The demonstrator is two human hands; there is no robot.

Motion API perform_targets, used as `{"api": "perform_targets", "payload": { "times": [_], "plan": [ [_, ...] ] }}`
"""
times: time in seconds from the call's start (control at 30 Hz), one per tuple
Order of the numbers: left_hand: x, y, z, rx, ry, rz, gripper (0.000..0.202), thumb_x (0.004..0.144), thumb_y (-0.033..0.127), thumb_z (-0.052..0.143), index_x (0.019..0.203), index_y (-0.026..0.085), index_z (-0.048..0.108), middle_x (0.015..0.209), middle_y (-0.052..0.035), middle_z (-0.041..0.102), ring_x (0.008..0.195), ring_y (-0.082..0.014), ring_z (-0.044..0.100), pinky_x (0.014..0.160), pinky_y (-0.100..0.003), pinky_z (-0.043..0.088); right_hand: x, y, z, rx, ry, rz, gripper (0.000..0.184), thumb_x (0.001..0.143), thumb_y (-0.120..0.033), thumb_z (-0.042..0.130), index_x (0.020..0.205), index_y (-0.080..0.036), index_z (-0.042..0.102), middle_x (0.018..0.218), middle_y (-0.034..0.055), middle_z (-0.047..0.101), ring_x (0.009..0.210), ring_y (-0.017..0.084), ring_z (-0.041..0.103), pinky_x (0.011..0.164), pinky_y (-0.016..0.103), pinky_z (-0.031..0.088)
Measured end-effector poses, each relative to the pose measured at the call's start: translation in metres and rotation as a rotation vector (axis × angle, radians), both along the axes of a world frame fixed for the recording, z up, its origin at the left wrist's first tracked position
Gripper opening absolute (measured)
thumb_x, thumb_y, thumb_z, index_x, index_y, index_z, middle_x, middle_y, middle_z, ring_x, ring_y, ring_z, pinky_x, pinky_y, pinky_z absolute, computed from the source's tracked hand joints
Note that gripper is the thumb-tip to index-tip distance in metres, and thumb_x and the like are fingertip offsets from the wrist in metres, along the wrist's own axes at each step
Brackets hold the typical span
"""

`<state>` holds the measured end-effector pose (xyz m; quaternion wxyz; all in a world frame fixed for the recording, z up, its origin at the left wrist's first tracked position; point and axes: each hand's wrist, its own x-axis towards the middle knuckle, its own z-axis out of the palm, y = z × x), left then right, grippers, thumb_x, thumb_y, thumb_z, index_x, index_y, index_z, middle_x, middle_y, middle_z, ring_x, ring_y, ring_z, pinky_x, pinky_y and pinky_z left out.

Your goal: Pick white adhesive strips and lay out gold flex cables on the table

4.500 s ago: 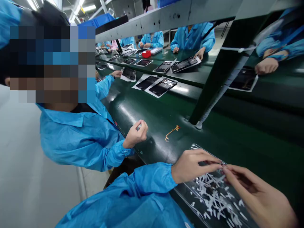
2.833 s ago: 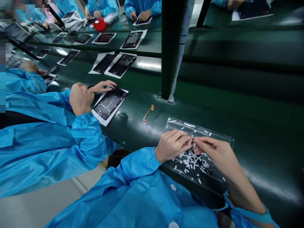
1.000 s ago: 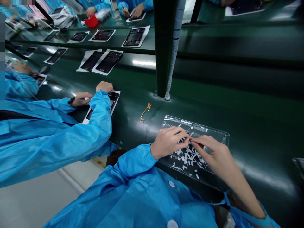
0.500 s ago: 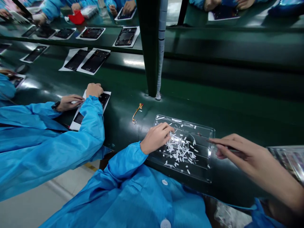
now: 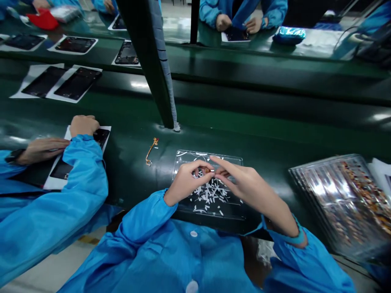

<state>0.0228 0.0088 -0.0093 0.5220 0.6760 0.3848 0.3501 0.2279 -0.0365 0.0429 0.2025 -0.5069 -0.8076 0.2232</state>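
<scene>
Broadly, the counter [image 5: 259, 138]: dark green and glossy, it runs across the scene, a dark post [image 5: 143, 53] rising from it beyond the hands.
Co-worker: to the person's left, blue sleeves [image 5: 84, 179] reach over a dark panel [image 5: 61, 167] on a white sheet.
Stacked trays [image 5: 339, 195]: clear plastic, off to the right, orange and dark pieces showing inside.
Work tray [image 5: 235, 209]: clear and shallow, flat on the counter beneath both hands.
Right hand [image 5: 247, 181]: thumb and fingertips meet the left's, forefinger extended; whether its grip has hold of anything, one cannot tell.
Left hand [image 5: 186, 181]: its grip is pinched closed on a small part.
Ribbon cable [image 5: 150, 152]: amber and bent, on the counter left of the tray.
Small part [image 5: 207, 170]: orange, at the left fingertips, over the tray.
White strips [image 5: 210, 193]: loosely heaped inside the work tray.
</scene>
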Motion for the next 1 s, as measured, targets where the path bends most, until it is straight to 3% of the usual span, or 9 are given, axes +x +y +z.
{"api": "perform_targets", "payload": {
  "times": [0.17,0.27,0.37,0.73,0.83,1.0],
  "plan": [
    [0.0,-0.002,-0.004,0.044,-0.025,0.041,0.017,0.088,0.021,0.073,0.104,0.018,0.071,0.097,-0.0039,0.078,0.086,-0.0153,0.072,0.068,-0.025,0.05,-0.001,0.001,-0.007,0.159,0.01,-0.053,0.04,0.105,-0.025,0.052,0.145,-0.02,0.057,0.112,0.0087,0.079,0.096,0.021,0.078,0.085,0.036,0.063],
    [0.001,-0.002,-0.002,0.045,-0.016,0.066,0.015,0.088,0.022,0.073,0.103,0.017,0.071,0.093,-0.0035,0.078,0.085,-0.0158,0.073,0.069,-0.026,0.051,-0.002,0.002,-0.012,0.151,-0.016,-0.088,0.023,0.104,-0.028,0.055,0.122,-0.02,0.067,0.101,0.0071,0.078,0.087,0.02,0.077,0.075,0.032,0.061],
    [0.0,-0.002,0.001,0.034,-0.01,0.078,0.017,0.088,0.02,0.074,0.104,0.017,0.071,0.092,-0.0028,0.079,0.082,-0.0147,0.073,0.071,-0.026,0.053,-0.005,0.002,-0.016,0.168,-0.08,-0.083,0.013,0.103,-0.026,0.054,0.099,-0.02,0.066,0.091,0.0046,0.075,0.077,0.017,0.074,0.064,0.027,0.054],
    [-0.006,-0.004,0.002,0.064,0.008,0.088,0.024,0.087,0.018,0.073,0.111,0.019,0.072,0.087,-0.0001,0.077,0.077,-0.012,0.068,0.08,-0.026,0.058,-0.015,0.006,-0.024,0.347,-0.201,-0.069,0.011,0.103,-0.024,0.054,0.096,-0.02,0.061,0.087,0.0021,0.07,0.067,0.013,0.067,0.055,0.027,0.042],
    [-0.008,-0.002,0.001,-0.032,-0.033,0.047,0.032,0.086,0.019,0.074,0.118,0.02,0.07,0.09,-0.0013,0.077,0.078,-0.0129,0.068,0.082,-0.029,0.059,-0.017,0.007,-0.028,0.424,-0.271,-0.072,0.01,0.101,-0.022,0.056,0.093,-0.02,0.062,0.084,0.0014,0.069,0.064,0.012,0.065,0.056,0.027,0.041],
    [-0.008,0.006,-0.009,-0.382,-0.293,-0.044,0.042,0.08,0.021,0.083,0.119,0.018,0.068,0.088,-0.0025,0.074,0.081,-0.0128,0.071,0.081,-0.026,0.058,-0.025,0.005,-0.03,0.576,-0.364,-0.109,0.012,0.096,-0.017,0.059,0.086,-0.02,0.063,0.082,0.0022,0.071,0.062,0.013,0.063,0.057,0.029,0.041]
  ]
}}
